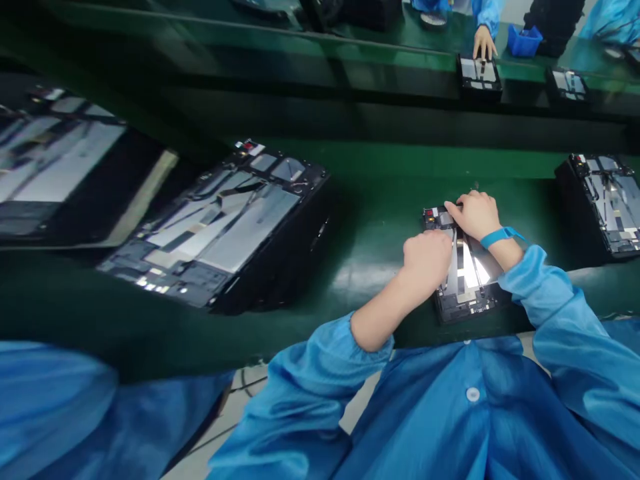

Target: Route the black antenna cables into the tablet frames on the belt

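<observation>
Green conveyor belt [360, 207], tablet housing [467, 307] half hidden under left hand [427, 261] and right hand [475, 215], both grips unclear.

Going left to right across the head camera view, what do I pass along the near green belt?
Open tablet assembly cut off by the left edge → tilted open tablet assembly → left hand → right hand → blue wrist strap → open tablet assembly at the right edge
</observation>
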`<state>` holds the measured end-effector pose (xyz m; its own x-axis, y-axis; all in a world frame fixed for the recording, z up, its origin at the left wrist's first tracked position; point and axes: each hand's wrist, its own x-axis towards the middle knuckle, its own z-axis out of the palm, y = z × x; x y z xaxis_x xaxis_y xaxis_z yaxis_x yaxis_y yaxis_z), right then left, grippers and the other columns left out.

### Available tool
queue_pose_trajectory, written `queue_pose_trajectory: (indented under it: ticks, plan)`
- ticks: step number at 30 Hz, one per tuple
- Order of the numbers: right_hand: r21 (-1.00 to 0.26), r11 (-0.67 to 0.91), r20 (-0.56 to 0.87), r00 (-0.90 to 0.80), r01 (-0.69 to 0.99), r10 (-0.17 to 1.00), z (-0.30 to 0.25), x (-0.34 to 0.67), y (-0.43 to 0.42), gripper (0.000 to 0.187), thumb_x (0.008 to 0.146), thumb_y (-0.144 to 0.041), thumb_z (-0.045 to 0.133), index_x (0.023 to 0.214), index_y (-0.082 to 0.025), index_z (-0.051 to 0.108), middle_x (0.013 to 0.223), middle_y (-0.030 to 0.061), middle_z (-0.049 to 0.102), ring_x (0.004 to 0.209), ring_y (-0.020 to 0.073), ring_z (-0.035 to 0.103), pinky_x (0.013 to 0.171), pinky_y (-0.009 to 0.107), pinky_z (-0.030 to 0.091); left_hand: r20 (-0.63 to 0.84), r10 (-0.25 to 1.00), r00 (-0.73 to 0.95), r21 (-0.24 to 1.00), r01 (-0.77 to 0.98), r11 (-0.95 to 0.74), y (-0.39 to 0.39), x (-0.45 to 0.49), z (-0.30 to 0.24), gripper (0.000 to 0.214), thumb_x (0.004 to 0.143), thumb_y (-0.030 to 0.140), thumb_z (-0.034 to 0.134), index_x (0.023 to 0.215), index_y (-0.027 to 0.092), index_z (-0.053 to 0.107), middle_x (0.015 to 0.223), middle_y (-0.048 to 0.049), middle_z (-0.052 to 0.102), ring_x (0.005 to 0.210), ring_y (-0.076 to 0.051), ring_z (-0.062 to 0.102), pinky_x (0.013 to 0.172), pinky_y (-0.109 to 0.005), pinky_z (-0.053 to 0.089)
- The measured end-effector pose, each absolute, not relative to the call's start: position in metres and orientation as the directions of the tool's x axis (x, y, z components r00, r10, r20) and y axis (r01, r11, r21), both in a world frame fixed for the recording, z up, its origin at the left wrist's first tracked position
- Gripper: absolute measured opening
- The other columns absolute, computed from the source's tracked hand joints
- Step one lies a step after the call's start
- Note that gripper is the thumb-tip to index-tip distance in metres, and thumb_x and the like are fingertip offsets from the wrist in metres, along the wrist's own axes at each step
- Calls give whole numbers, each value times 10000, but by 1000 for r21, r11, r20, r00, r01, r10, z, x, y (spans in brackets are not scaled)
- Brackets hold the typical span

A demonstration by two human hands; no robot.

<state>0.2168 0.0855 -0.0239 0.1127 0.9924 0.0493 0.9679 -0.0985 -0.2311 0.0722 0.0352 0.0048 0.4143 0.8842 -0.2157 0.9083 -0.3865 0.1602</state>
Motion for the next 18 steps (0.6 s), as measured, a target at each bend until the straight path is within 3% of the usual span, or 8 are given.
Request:
queue_pose_trajectory:
  ticks: [9, 13, 18]
  plan:
    - [-335, -166, 40, 190, 927, 981, -25, 233, 80, 375, 959, -551, 669, 1026, -231, 851, 1086, 138, 787, 1125, 371, 618, 989, 517, 414, -259, 877, 405, 186, 912, -366, 37, 59, 2, 303, 918, 161, 514, 1067, 82, 766, 1041, -261, 790, 1030, -425, 783, 857, -494, 613]
    - [-394, -65, 178, 146, 917, 973, -30, 235, 70, 202, 968, -396, 679, 1002, -261, 826, 1144, 100, 775, 1150, 340, 598, 1034, 495, 373, -253, 884, 392, 209, 915, -346, 31, 53, 1, 295, 945, 179, 489, 1082, 121, 744, 1091, -201, 794, 1036, -408, 779, 849, -475, 615]
    - [-445, 36, 208, 65, 895, 976, -31, 227, 52, 102, 932, -228, 659, 878, -239, 745, 921, 50, 783, 1004, 280, 644, 962, 409, 396, -220, 889, 402, 149, 914, -377, 28, 57, 10, 323, 981, 188, 482, 1170, 81, 720, 1116, -226, 766, 1020, -383, 784, 837, -452, 616]
